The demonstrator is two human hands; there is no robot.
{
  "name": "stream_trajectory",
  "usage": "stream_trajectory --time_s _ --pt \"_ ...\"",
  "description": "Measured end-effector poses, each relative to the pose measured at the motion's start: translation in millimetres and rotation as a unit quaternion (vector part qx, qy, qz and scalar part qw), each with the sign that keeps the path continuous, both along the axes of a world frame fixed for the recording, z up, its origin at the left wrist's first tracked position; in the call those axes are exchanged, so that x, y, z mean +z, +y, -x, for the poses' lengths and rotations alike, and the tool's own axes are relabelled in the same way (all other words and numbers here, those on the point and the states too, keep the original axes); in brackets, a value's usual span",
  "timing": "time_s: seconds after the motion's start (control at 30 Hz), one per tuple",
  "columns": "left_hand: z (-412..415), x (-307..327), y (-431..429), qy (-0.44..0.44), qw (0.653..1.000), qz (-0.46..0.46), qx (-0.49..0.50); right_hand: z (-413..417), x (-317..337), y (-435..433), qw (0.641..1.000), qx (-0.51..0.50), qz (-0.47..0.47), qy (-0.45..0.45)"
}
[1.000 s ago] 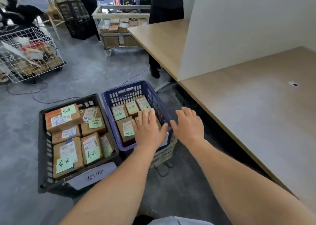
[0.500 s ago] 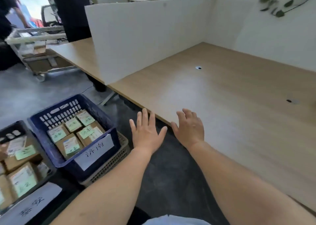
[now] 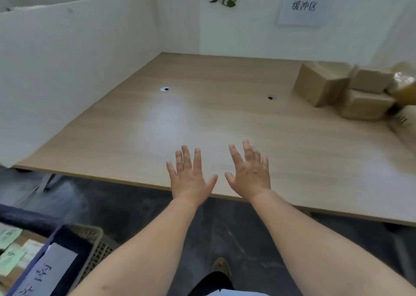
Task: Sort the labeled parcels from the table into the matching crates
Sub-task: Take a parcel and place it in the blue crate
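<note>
A: Item one, hands. What are they doing?

B: Two bare hands, both empty. The left hand (image 3: 191, 178) and right hand (image 3: 249, 174) are hovering side by side over the near edge of the wooden table (image 3: 202, 120), palms down, fingers spread apart, gripping nothing. My reading: they are heading out for the next parcel.

A: Item two, the parcels?

B: The cardboard parcels (image 3: 344, 90) are sitting in a cluster at two o'clock from the hands, well apart from them, at the table's far right. I am counting three plain brown boxes clearly; a blurred shiny-wrapped one (image 3: 403, 86) is showing at the frame's edge, so four at least. No labels are facing the camera.

A: Item three, crates?

B: One blue crate (image 3: 56, 235) is showing at eight o'clock on the floor, resting on a beige basket (image 3: 96, 248), probably kept low and near for quick drops. It is carrying a white paper tag (image 3: 45, 271) on its front; green-labelled parcels (image 3: 13, 250) are lying inside, too blurred for counting.

A: Fixtures?

B: One wall sign (image 3: 304, 6) at one o'clock, two cable holes in the tabletop.
</note>
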State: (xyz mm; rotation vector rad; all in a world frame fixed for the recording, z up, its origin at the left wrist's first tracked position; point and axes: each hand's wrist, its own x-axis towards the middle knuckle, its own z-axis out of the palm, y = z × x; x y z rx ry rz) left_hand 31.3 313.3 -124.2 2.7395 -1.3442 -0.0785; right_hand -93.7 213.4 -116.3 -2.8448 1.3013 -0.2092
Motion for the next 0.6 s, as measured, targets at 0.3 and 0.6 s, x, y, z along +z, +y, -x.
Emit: stream_trajectory --time_s 0.3,0.6 --pt "14.0 -12.3 -119.7 0.045 0.997 0.026 -0.062 17.2 -5.8 -94.3 0.996 -0.082 0.017 0.005" --pt "9.6 -15.1 -237.8 0.055 0.993 0.014 -0.1 23.5 -1.2 -197.5 0.991 -0.134 0.014 0.004"
